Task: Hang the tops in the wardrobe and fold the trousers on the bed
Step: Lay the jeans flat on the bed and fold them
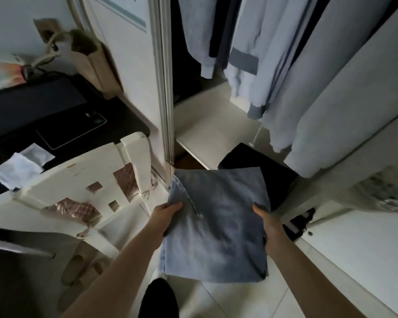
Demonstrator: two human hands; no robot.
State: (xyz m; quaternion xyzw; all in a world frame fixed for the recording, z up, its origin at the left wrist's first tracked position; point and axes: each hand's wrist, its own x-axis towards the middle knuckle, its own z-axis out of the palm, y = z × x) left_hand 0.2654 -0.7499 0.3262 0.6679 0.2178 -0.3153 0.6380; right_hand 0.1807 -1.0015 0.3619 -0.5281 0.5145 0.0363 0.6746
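1. The left hand (164, 216) grips the left edge of the folded blue trousers (216, 228), thumb on top and fingers curled under the cloth.
2. The right hand (270, 228) grips the right edge the same way, thumb on the upper face, fingers hidden beneath.
3. The trousers are one flat folded piece, held in the air between the two hands above the pale tiled floor (239, 301), in front of the open wardrobe (216, 125).
4. One dark folded garment (262, 164) lies at the front edge of the wardrobe's white bottom shelf, just behind the trousers.
5. Several pale blue tops (285, 65) hang in the wardrobe; the exact count cannot be told.
6. To the left stands one white chair (83, 177), beside a dark desk (32, 106) with one tablet (71, 131).
7. A brown paper bag (94, 63) stands at the desk's far corner.
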